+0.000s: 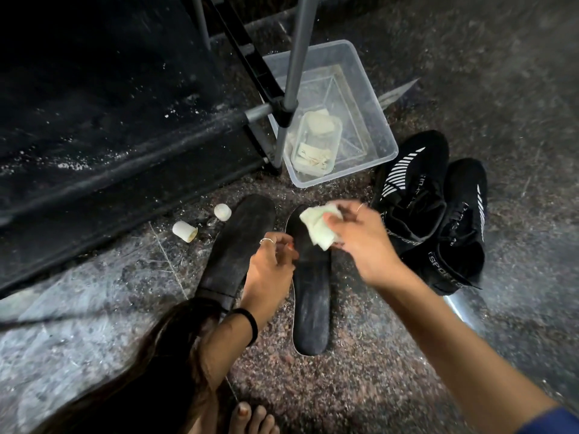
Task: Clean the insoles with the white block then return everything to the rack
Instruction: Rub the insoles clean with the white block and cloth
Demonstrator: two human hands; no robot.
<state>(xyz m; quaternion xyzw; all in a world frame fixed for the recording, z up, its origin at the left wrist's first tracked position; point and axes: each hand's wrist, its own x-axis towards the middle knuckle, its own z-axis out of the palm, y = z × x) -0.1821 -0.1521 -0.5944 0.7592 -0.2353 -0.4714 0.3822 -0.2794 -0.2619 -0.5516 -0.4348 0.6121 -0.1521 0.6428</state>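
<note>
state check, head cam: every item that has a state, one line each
white block: gripped in right hand, on toe end of right insole
right insole: flat on floor, out of shoe
left insole: flat on floor, dusty
left hand: fingers loosely curled, holding nothing, above the insoles
shoes: on floor, insoles out
clear bin: no lid on, small tub inside
white caps: loose on floor

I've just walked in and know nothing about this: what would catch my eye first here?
The right hand grips a pale white block over the toe end of the right insole on the floor, with the left hand beside it. Another insole lies to the left, black sneakers to the right, and a clear plastic tub behind.
</note>
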